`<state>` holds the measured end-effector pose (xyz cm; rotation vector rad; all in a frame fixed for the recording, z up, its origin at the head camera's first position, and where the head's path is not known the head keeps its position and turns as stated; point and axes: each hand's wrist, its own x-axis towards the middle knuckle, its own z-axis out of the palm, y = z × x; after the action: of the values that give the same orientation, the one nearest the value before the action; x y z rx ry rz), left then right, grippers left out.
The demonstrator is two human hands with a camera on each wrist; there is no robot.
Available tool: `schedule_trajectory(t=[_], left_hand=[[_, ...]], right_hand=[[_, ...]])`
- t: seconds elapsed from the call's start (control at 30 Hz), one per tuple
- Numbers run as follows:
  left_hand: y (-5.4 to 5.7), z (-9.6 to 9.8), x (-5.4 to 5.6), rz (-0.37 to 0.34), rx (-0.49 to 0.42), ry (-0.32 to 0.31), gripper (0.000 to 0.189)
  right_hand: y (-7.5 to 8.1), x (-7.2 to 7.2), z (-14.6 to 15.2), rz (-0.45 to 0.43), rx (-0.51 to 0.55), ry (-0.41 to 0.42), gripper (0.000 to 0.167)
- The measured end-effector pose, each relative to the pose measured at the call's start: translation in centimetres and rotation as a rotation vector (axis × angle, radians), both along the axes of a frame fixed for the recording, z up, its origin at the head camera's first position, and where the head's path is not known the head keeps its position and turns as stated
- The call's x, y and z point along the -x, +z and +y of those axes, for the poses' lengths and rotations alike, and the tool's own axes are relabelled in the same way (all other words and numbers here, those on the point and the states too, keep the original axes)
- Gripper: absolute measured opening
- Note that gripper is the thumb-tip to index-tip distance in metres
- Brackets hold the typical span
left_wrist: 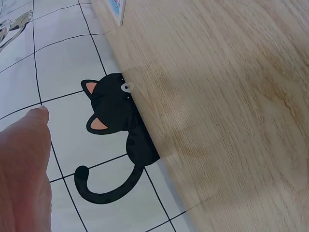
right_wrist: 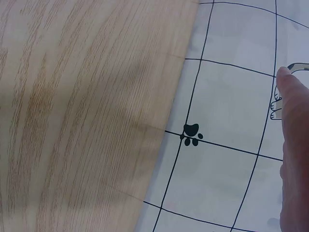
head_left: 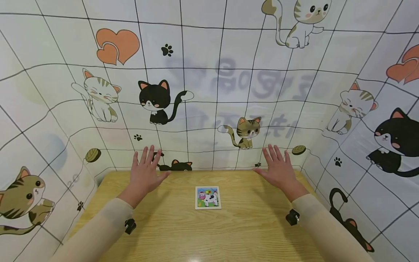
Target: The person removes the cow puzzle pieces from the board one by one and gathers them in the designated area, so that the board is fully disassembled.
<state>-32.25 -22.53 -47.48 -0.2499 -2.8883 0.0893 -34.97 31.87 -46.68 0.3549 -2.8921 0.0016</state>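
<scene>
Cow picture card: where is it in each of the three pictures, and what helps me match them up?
Head: the cow picture card lies below the centre of the picture.
Left wrist: only part of it shows, cut off by the top edge, left of centre.
Right wrist: not in it.
Shared landmark: the edge of the wooden table, where it meets the grid-patterned backdrop.

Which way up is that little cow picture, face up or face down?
Face up: in the head view, the cow picture shows its printed side, lying on the wooden table.
</scene>
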Motion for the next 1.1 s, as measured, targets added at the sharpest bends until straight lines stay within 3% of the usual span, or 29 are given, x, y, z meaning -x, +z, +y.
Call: schedule_trajectory(t=[0.37, 0.63, 0.87, 1.1], left_hand=[[0.0, 0.3, -0.3, 0.015, -0.030, -0.018, 0.104], [-0.6, 1.1, -0.6, 0.023, -0.077, -0.054, 0.102], [-1.3, 1.9, -0.8, 0.032, -0.083, -0.047, 0.102], [-2.3, 3.0, -1.3, 0.050, -0.108, -0.057, 0.097]], right_hand=[[0.0, -0.3, -0.4, 0.001, -0.003, -0.005, 0.103], [-0.9, -0.9, -1.4, -0.009, -0.006, 0.008, 0.103], [-1.4, -1.7, -2.5, 0.010, -0.008, 0.036, 0.103], [-2.1, -2.4, -4.1, 0.034, 0.053, 0.078, 0.099]])
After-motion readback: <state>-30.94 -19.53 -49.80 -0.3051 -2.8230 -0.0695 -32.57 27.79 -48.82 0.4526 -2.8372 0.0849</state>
